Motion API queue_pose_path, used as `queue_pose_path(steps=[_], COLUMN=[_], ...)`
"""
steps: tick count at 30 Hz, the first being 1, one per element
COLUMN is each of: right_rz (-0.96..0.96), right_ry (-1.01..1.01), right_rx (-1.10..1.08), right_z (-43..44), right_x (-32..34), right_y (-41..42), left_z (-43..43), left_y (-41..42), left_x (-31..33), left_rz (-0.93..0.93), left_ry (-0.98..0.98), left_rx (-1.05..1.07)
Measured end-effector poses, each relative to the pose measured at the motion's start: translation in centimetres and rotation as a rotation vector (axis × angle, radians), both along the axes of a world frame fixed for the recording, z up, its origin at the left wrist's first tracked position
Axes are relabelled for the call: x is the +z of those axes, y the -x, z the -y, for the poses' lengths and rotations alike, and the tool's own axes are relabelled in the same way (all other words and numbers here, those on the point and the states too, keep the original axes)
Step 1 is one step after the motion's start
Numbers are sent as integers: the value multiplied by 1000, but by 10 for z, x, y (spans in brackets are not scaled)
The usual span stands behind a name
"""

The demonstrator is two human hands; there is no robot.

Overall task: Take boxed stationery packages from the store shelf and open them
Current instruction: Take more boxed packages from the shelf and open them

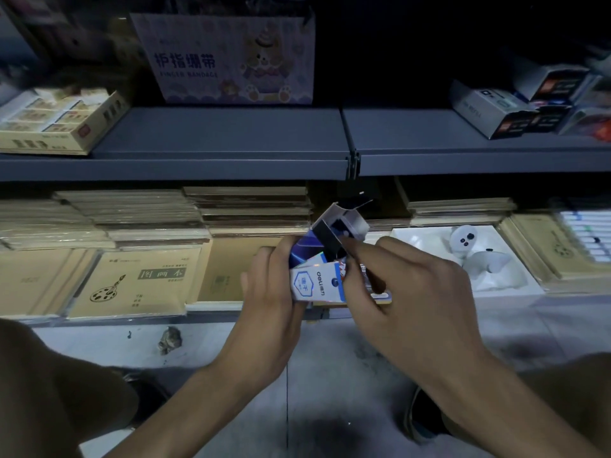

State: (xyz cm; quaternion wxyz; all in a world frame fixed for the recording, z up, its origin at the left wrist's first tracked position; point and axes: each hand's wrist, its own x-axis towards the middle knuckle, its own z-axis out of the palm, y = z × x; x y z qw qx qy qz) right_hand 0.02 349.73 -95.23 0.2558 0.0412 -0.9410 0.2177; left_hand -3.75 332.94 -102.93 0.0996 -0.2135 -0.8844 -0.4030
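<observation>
box point(318, 283) open, inside unseen; left hand point(269, 294) grips; right hand point(415, 292) pinches it

One wide-angle head-worn camera is being pointed forward and down; the left hand point(269, 289), right hand point(420, 292) and box point(317, 284) are being framed close, with the shelf point(218, 133) just beyond.

The fingertips of the left hand point(271, 289) are hidden behind the deli box point(315, 282); the stacked packages point(542, 104) on the upper shelf point(463, 140) are cut off at right
</observation>
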Motion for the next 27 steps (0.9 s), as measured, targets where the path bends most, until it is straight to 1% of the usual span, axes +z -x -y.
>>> queue_pose_path(steps=[2,4,6,8,9,10,12,13,14,17,22,25,27], right_rz=[-64,-102,-106,-69,-26,31,155,209,264,432,776,923,935], right_ry=[-75,-106,-143,-141,-84,25,319,431,486,551,762,768,722], right_rx=[0,16,34,52,55,52,62,79,100,149,177,142,106], right_z=[0,-2,-3,-2,-2,-2,-6,-7,-8,-7,-10,-7,-6], right_x=[-1,-3,-4,-4,-4,-4,-1,1,3,13,30,29,26], right_y=[-1,-1,-2,-2,-2,-1,1,2,3,4,9,14,16], left_z=[-1,1,3,4,4,4,5,5,5,4,1,-3,-6], left_y=[1,1,0,0,0,0,-1,-1,-2,-3,-3,-5,-5], left_x=[2,2,2,2,2,2,1,0,-1,-1,-4,-3,-3], left_rz=[-23,-27,-24,-22,-20,-19,-13,-10,-13,-35,-52,-74,-64], left_ry=[25,44,57,61,60,55,41,36,37,54,56,49,58], left_rx=[-10,-15,-17,-13,-12,-13,-15,-16,-18,-11,-3,-39,-58])
